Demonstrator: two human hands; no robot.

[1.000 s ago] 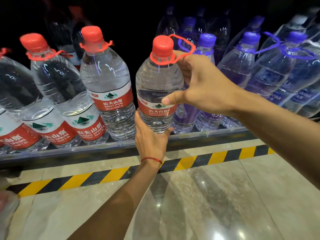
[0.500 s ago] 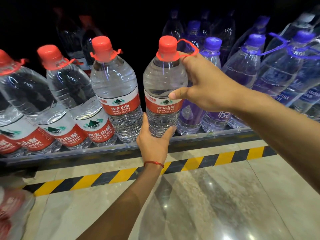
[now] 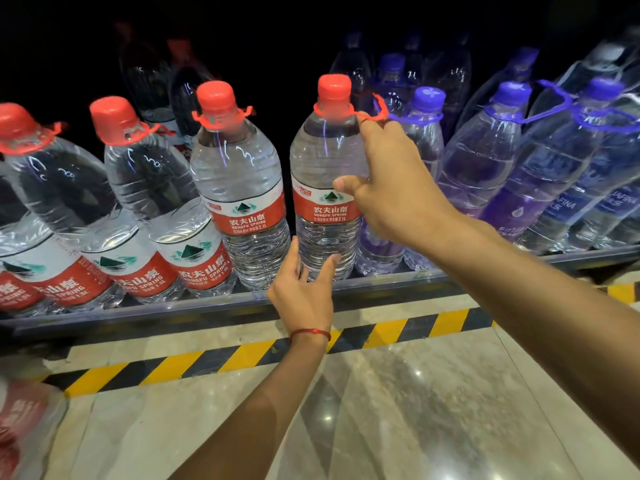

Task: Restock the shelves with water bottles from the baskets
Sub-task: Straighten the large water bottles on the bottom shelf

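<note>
Glossy beige marble floor [image 3: 398, 410] reflects overhead light at six o'clock; a yellow-black hazard stripe [image 3: 214, 362] borders it. Darkness fills the shelf recess [image 3: 69, 46] at twelve.

Below the shelf you see a black-and-yellow hazard stripe [image 3: 242, 355] running across the floor, rising toward your right. Nearer to you lies glossy beige marble floor tile [image 3: 398, 410], catching light reflections. A thin red string bracelet [image 3: 309, 332] circles one wrist.
</note>
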